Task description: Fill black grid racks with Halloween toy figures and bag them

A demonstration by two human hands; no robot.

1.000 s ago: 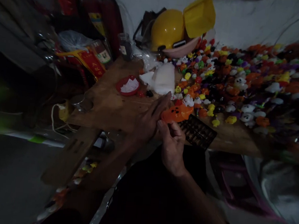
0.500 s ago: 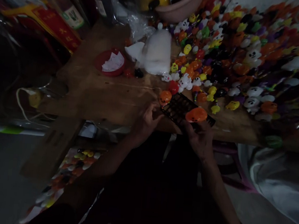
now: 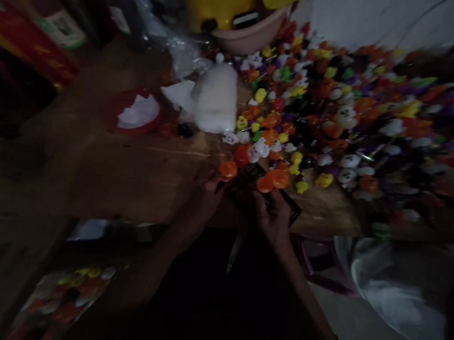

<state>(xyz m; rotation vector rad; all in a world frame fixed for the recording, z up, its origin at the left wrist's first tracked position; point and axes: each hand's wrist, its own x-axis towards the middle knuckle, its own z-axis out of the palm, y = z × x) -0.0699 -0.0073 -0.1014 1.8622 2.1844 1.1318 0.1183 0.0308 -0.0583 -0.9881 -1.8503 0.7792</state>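
Observation:
My left hand (image 3: 203,197) is closed in a pinch right below a round orange pumpkin toy (image 3: 227,170) with a dark face; its lower part is hard to see in the dim light. My right hand (image 3: 275,215) has its thumb and fingers closed under orange toys (image 3: 273,180), two rounded heads side by side. Between and beneath the hands lies a black slotted rack (image 3: 247,179) at the table's front edge. A red toy (image 3: 241,155) and a white figure (image 3: 259,149) sit just beyond the rack.
A large heap of small coloured toys (image 3: 345,116) covers the right of the wooden table (image 3: 132,178). Further left are a white wrapped bundle (image 3: 217,98) and a red bowl (image 3: 111,111) with white paper pieces. A pink basin (image 3: 253,38) stands behind.
The view has shifted, so the table scene sits lower and further left. Two orange heads now show apart above my right hand, where one long orange shape showed before. Both hands stay at the rack.

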